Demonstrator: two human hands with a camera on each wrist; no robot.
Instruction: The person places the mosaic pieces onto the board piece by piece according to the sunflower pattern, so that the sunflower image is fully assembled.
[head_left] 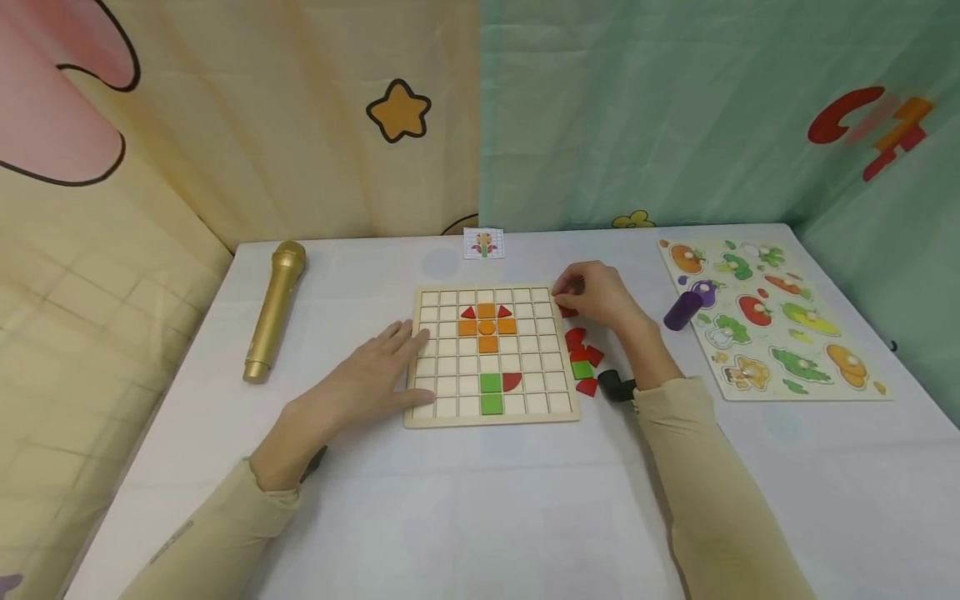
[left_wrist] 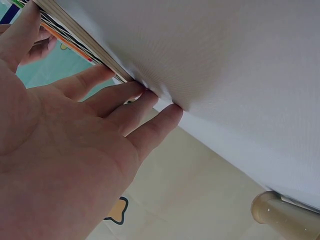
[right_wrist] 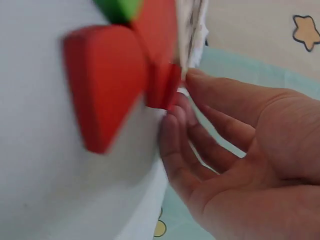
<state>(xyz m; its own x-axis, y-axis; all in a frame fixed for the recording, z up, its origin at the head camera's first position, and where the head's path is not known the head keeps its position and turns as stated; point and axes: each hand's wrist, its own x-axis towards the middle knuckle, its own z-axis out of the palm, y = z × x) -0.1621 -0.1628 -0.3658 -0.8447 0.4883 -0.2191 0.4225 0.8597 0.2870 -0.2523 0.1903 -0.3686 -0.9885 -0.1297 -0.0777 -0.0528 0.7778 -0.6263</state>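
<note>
A wooden grid board (head_left: 453, 422) lies in the middle of the table. On it sit several orange squares (head_left: 487, 310) around an orange circle (head_left: 487, 328), two red triangles (head_left: 468, 313), two green squares (head_left: 491, 404) and a red quarter-circle (head_left: 512, 382). My left hand (head_left: 375, 371) rests at the board's left edge, fingers extended, thumb over the lower left corner. At the upper right edge, my right hand (head_left: 600, 293) has curved fingers and thumb close around a red block (right_wrist: 164, 87); I cannot tell whether it grips the block.
More red blocks (head_left: 575, 338) and a green square block (head_left: 582, 370) lie right of the board. A small pattern card (head_left: 483, 243) is behind it. A gold microphone (head_left: 274, 312) lies left; a purple cylinder (head_left: 683, 310) rests by a vegetable puzzle board (head_left: 810, 392) at right.
</note>
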